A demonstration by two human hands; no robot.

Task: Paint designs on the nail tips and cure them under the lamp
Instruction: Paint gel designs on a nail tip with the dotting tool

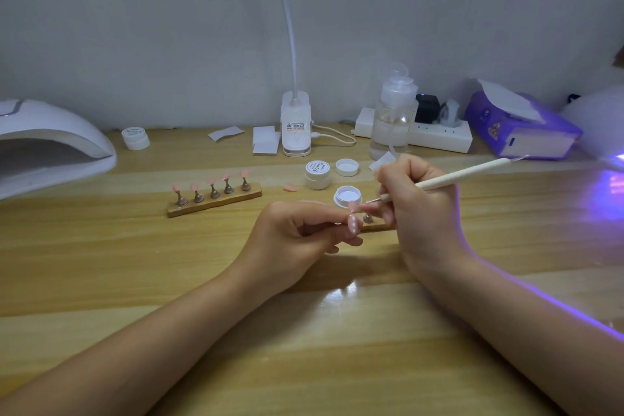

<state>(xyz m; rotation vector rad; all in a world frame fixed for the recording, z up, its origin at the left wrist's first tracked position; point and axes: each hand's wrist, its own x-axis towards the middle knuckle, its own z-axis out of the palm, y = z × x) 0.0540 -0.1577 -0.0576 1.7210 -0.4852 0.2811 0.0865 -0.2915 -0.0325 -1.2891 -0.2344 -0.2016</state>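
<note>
Surface [101, 263]: glossy pale wood.
Jar [347, 195]: round, open (white gel inside).
Left hand [300, 233]: pinches pink nail tip [353, 207].
Right hand [422, 199]: grips slim white brush [456, 176].

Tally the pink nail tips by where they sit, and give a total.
On the wooden stand: 5
Loose on the table: 1
At the left hand, by the dotting tool the right hand holds: 1
Total: 7
</note>
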